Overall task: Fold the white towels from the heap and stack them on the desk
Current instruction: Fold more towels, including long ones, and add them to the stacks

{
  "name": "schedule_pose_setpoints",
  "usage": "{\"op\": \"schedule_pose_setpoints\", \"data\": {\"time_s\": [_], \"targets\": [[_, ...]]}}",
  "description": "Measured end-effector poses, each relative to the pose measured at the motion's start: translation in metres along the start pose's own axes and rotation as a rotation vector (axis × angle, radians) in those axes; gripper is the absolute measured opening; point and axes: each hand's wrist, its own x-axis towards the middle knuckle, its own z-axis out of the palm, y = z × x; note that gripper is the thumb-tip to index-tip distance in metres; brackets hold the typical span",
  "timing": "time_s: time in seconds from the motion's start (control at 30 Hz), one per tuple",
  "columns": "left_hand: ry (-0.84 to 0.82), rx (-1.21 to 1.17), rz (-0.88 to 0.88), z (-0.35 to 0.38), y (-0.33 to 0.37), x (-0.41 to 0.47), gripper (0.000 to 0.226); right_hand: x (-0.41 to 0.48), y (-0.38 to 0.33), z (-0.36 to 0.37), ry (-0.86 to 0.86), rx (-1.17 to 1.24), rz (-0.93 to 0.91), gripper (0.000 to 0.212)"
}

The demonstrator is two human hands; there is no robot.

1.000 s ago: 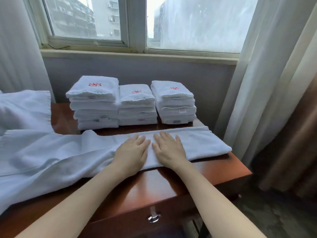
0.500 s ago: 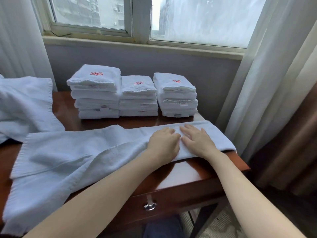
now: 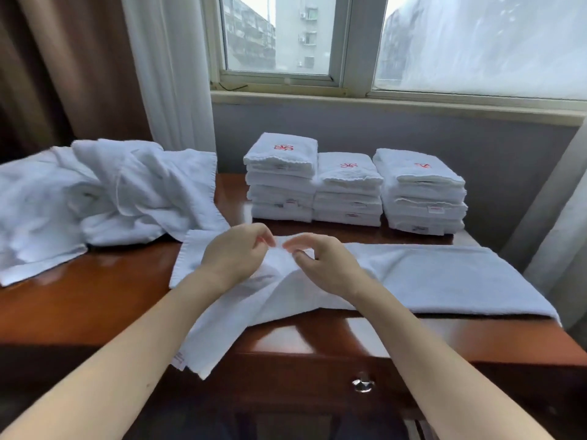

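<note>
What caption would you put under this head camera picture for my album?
Left hand and right hand pinch a white towel on the desk, folded stacks behind.

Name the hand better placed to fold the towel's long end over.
Probably the right hand: the towel lies long and flat on its side; the left hand pinches the middle, farther away.

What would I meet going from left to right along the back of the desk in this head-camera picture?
heap of unfolded towels → left stack of folded towels → middle stack → right stack → sheer curtain
</note>
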Motion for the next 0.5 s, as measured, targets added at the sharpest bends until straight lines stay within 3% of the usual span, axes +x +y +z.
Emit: {"op": "schedule_pose_setpoints", "data": {"time_s": [0.23,0.5], "targets": [[0.044,0.155,-0.267,-0.028,-0.083,-0.041,0.026,0.04,-0.054,0.049,-0.209,-0.166,-0.032,0.036],[0.002,0.195,-0.413,-0.025,-0.1,-0.045,0.044,0.069,-0.076,0.098,-0.283,-0.256,-0.006,0.041]]}}
